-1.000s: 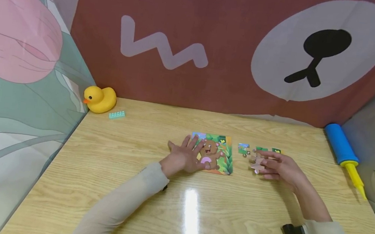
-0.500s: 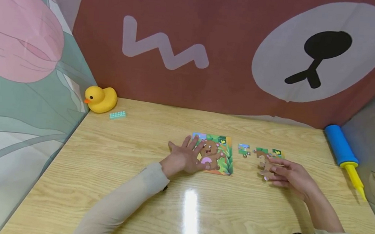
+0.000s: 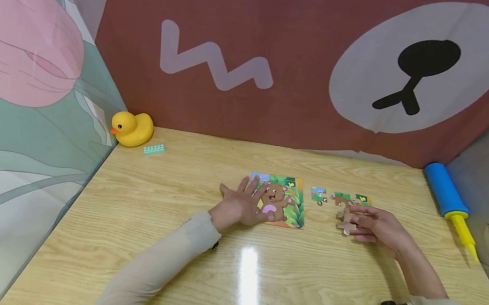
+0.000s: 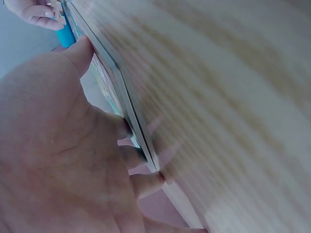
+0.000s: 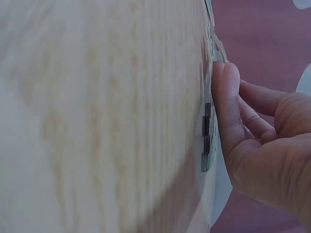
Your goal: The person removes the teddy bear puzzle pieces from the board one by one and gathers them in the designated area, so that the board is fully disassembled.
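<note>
My left hand point(image 3: 241, 206) lies with fingers spread over the left side of a bear picture puzzle point(image 3: 290, 203). In the left wrist view, its fingertips rest along the edge of the puzzle board point(image 4: 121, 85). To the right, my right hand point(image 3: 380, 228) pinches a brown jigsaw piece point(image 3: 345, 225) between thumb and fingers, held close over the table. Just beyond it lie several loose jigsaw pieces: one blue and green point(image 3: 317, 195), one brown and green point(image 3: 342, 199), and one dark green with a yellow mark point(image 3: 361, 198), partly hidden behind the fingers.
A yellow rubber duck point(image 3: 132, 129) and a small mint building brick point(image 3: 154, 149) sit at the back left of the wooden table point(image 3: 169, 194). At the right edge lies a blue and yellow hand pump point(image 3: 448, 194). Printed cloth walls close off the back and sides.
My right hand has drawn back a little to the right and toward me with the jigsaw piece, then stayed almost still. My left hand has kept its place on the puzzle.
</note>
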Motion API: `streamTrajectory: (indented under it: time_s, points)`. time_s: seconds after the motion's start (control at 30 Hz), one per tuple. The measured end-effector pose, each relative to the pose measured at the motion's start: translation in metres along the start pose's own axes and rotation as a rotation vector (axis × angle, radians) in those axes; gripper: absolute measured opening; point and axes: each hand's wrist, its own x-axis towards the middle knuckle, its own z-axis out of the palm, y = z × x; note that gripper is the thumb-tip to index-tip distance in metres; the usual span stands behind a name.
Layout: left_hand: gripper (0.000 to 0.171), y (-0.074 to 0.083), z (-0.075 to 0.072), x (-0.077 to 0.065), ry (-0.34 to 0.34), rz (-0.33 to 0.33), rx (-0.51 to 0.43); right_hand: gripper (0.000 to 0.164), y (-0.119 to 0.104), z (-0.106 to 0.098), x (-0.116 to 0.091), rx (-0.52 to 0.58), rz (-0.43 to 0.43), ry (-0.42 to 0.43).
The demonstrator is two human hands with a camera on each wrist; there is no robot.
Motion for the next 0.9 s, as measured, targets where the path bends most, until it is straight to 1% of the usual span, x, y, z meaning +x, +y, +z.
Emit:
streamTrajectory:
  time_s: [0.2, 0.37, 0.57, 0.67, 0.9]
  points:
    - [0.093, 0.001, 0.001, 0.002, -0.003, -0.005, 0.016, 0.057, -0.001, 0.001, 0.002, -0.008, -0.002, 0.010]
    - [0.092, 0.002, 0.000, 0.001, -0.011, -0.001, 0.020, 0.056, 0.000, 0.001, 0.003, -0.004, 0.004, 0.012]
    - [0.093, 0.003, 0.000, 0.002, -0.002, -0.004, 0.020, 0.061, -0.003, 0.003, 0.004, -0.014, -0.004, 0.014]
    - [0.093, 0.003, 0.001, 0.001, -0.001, -0.005, 0.022, 0.062, -0.006, 0.003, 0.001, -0.037, -0.014, 0.023]
    - [0.094, 0.003, 0.000, 0.001, -0.002, -0.009, 0.029, 0.064, -0.012, 0.001, -0.008, -0.129, -0.042, 0.053]
